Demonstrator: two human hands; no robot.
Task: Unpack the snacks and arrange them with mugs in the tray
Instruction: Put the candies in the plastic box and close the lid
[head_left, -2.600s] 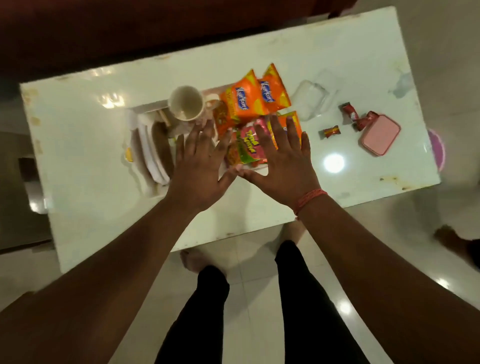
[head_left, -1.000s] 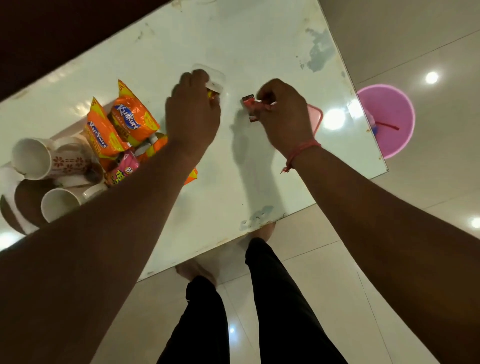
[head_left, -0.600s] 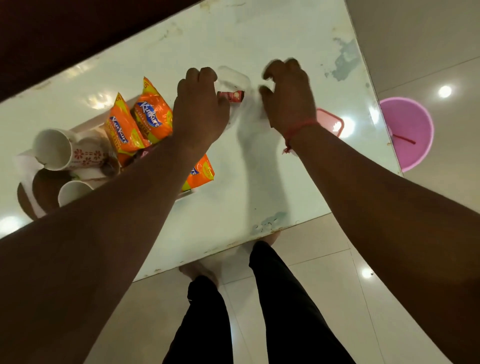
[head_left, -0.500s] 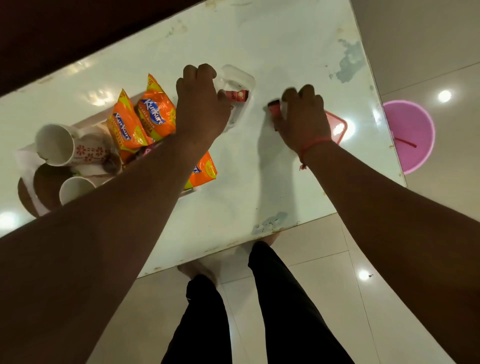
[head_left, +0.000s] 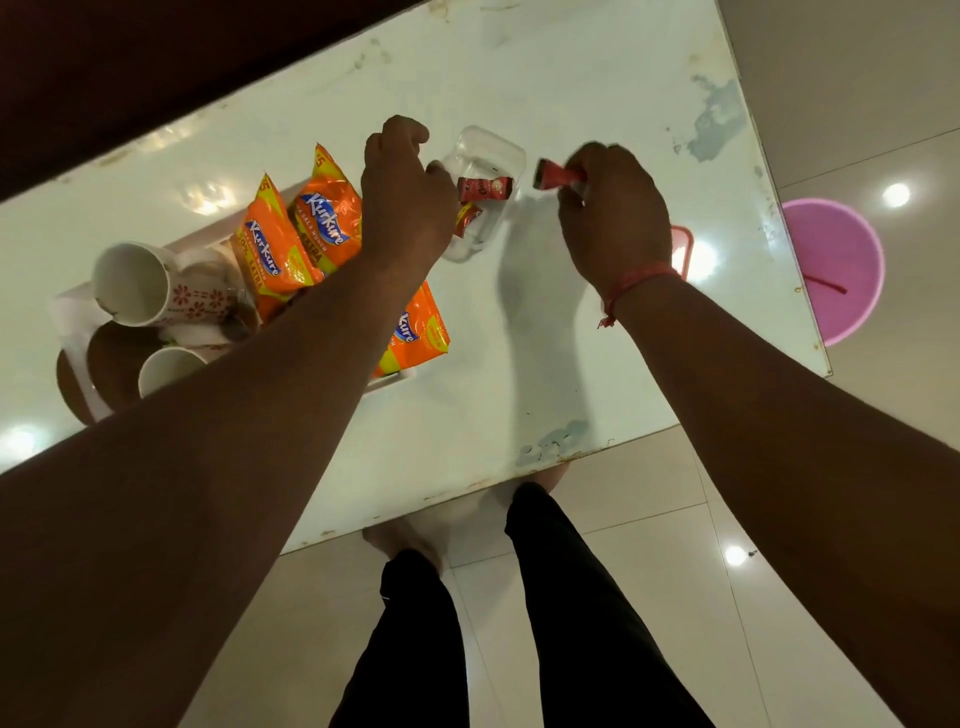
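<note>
My left hand (head_left: 405, 192) grips the left rim of a clear plastic container (head_left: 491, 153) on the white table (head_left: 519, 338). Two red wrapped candies (head_left: 484, 188) lie inside it. Just right of the container's rim, my right hand (head_left: 613, 213) pinches another red candy (head_left: 556, 174). To the left, the white tray (head_left: 389, 383) holds orange Kurkure packets (head_left: 327, 218) and two white mugs (head_left: 140, 283), partly hidden by my left forearm.
A pink lid (head_left: 681, 249) lies on the table, mostly hidden under my right wrist. A pink bin (head_left: 836, 265) stands on the tiled floor past the table's right edge. My legs and feet are at the near edge.
My right hand has picked a red candy off the table beside the pink lid and carried it up to the container. My left hand stays on the container.
</note>
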